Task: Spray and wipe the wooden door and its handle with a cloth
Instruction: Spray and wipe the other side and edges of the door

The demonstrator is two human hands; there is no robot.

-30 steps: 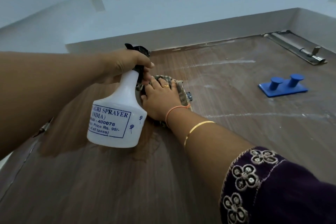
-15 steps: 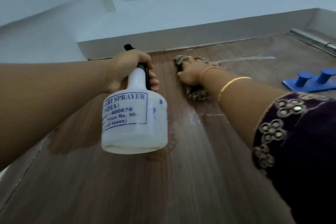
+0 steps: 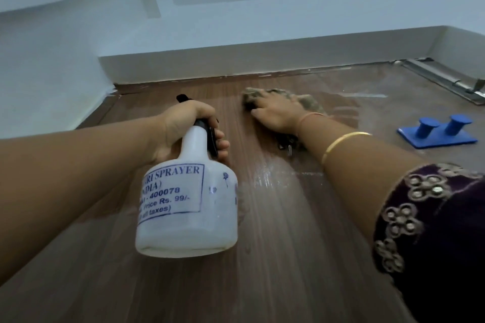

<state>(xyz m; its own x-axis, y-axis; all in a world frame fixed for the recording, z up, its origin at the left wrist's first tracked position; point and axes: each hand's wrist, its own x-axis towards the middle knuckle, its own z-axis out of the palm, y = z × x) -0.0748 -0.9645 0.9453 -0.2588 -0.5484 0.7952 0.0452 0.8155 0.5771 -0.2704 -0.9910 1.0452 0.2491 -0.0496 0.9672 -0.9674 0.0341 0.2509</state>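
Now cloth [image 3: 311, 104] presses higher up the door [image 3: 288, 257].

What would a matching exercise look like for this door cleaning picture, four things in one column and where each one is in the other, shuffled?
Things
1. spray bottle
2. cloth
3. blue double hook
4. metal latch

Places
A. fixed to the door, right of the right hand
B. under the right hand, pressed on the door
C. in the left hand, off the door
D. at the door's far right corner

Pairs: 1-C, 2-B, 3-A, 4-D
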